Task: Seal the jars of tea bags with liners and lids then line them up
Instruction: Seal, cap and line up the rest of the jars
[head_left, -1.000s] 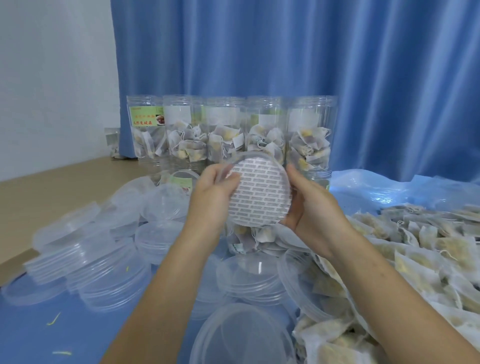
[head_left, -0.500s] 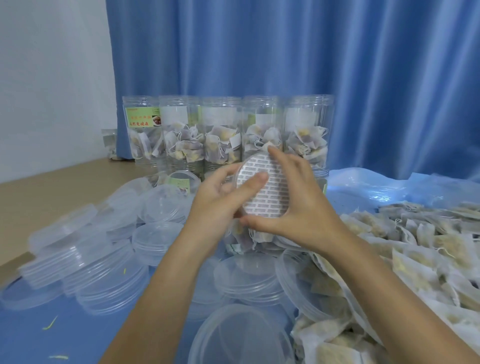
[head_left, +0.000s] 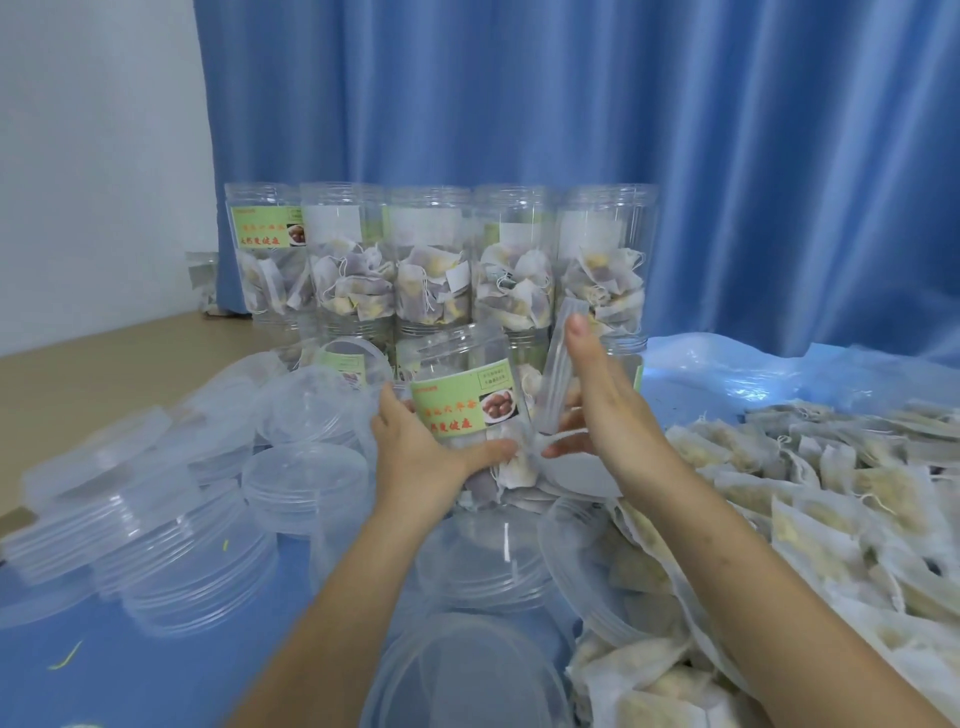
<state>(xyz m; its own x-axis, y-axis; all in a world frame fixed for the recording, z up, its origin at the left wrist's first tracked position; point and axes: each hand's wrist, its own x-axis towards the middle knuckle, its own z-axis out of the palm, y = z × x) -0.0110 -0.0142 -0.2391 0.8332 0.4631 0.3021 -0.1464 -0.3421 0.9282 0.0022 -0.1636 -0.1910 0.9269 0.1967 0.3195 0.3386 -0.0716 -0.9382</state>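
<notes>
Since the earlier frames, both hands have dropped from the printed liner disc held up to the camera, and the left hand (head_left: 421, 457) now grips a labelled jar (head_left: 467, 415) of tea bags, fingers and thumb curled round its lower body. That jar stands slightly tilted at the centre of the blue-covered counter (head_left: 156, 675), its green label facing the camera, just in front of a row of five filled jars (head_left: 441, 265) lined up against the blue curtain (head_left: 571, 104). Beside it, the right hand (head_left: 597, 405) holds a clear lid (head_left: 558, 374) on edge, long fingers extended along its rim and thumb pinching from below; the lid sits just to the right of the jar's shoulder, close to it, though whether they touch cannot be told. The liner itself cannot be made out inside the lid. Stacks of spare clear lids (head_left: 156, 519) spread across the left side of the counter, and a heap of loose tea bags (head_left: 831, 493) covers the right side. More lids lie near the bottom edge, between the forearms.
</notes>
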